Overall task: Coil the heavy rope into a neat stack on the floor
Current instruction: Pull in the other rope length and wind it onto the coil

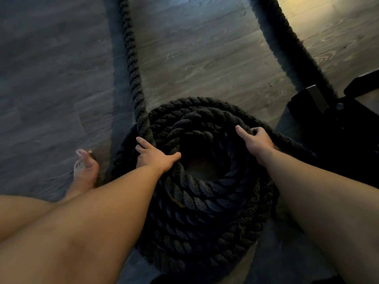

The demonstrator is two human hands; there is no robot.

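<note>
The heavy rope [205,201], black and thickly twisted, sits as a round stack of several turns on the wood-grain floor [205,58], with a hollow in the middle. From the stack's upper left a loose length runs straight away to the top edge. Another thick dark stretch crosses the upper right and ends by a black metal frame [338,130] beside the stack.

The left hand [155,157] grips the top turn on the left side, its fingers [141,143] curled over the outside and the thumb lying across the inside. The right hand [257,140] holds the top turn on the right, forefinger straight and the other fingers curled over the rope. A bare foot [86,169] stands on the floor just left of the stack.
</note>
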